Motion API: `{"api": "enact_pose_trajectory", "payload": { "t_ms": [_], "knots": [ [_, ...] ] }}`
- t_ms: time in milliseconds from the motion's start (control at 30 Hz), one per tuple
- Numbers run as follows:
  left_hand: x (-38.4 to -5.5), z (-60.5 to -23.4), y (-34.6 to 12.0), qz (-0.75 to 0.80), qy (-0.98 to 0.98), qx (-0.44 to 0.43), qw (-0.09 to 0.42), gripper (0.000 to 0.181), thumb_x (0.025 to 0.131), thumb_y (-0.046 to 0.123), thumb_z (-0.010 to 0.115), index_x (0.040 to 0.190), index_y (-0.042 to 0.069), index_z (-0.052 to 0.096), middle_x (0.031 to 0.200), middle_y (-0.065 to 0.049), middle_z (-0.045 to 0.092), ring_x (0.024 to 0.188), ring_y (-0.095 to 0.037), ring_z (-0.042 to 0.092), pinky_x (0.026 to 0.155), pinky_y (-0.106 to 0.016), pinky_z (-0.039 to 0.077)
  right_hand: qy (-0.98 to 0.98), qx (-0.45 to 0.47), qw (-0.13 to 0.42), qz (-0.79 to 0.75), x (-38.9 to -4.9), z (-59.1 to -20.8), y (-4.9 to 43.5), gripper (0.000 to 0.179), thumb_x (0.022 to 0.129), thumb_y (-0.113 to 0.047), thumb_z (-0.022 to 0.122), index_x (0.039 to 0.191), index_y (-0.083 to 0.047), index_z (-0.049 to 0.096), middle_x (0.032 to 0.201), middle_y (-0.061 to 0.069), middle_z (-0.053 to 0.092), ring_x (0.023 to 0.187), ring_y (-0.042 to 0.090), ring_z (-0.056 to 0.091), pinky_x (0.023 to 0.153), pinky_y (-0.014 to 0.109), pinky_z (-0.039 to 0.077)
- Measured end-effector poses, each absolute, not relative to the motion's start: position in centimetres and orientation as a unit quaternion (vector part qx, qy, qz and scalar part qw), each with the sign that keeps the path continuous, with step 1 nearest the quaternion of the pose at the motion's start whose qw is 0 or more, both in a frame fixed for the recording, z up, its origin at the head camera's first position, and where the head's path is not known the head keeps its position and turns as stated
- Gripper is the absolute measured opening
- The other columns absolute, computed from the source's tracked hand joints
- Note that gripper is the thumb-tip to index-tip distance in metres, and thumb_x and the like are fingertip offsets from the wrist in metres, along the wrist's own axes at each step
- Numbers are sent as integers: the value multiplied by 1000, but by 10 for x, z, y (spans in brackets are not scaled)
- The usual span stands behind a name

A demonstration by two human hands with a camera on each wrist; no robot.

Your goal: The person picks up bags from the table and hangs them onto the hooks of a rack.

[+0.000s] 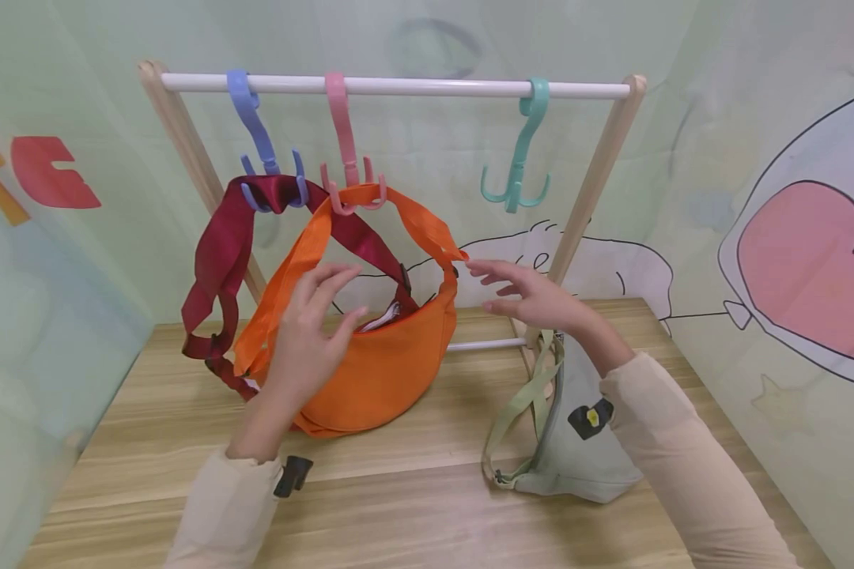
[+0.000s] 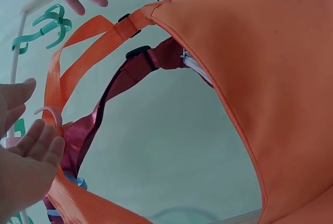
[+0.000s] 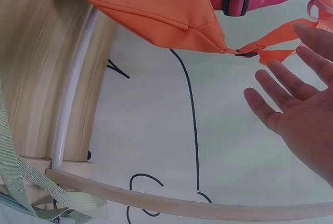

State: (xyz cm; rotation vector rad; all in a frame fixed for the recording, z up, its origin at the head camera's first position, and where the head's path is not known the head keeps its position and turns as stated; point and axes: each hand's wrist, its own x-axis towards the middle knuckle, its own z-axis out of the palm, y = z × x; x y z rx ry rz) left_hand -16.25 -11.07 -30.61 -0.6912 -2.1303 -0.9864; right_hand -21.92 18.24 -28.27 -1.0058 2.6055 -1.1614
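With left grip (image 1: 304, 340) and right grip (image 1: 531, 297) spread, pinching nothing, in head view; at centre, orange bag (image 1: 383, 375), likely hung by strap (image 1: 420, 225) from pink hook (image 1: 342, 122) for support. Left wrist view: strap over hook, left. Right wrist view: right grip near strap, right.

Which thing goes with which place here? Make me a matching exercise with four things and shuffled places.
1. orange strap
2. burgundy strap
3. grey-green bag
4. teal hook

A. on the tabletop
B. over the blue hook
C. hanging directly from the white rail
D. over the pink hook

Pairs: 1-D; 2-B; 3-A; 4-C
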Motion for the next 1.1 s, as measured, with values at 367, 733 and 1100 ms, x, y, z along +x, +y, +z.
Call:
{"api": "enact_pose_trajectory", "payload": {
  "t_ms": [367, 733, 1100],
  "knots": [
    [-161, -314, -109, -387, -820, -266, 326, 46, 77, 0, 70, 121, 0, 55, 118, -18, 49, 111, -29, 44, 87, -44, 42, 859, -331, 69, -384, -218, -290, 187, 55, 87, -5, 60, 137, -5, 38, 133, 14, 45, 117, 28, 44, 95, 45, 37],
    [-163, -326, -107, -393, -816, -274, 323, 48, 75, 0, 72, 121, 2, 57, 117, -16, 51, 110, -28, 46, 89, -44, 39, 856, -330, 75, -390, -219, -299, 192, 57, 85, -2, 62, 137, -4, 38, 130, 16, 46, 117, 29, 44, 94, 48, 38],
    [-162, -338, -105, -382, -837, -264, 289, 49, 77, 3, 71, 123, 1, 54, 117, -18, 48, 111, -32, 43, 91, -45, 38, 865, -310, 89, -384, -220, -311, 202, 57, 84, -6, 64, 136, -4, 40, 129, 15, 48, 115, 29, 46, 93, 50, 38]
  ]
}}
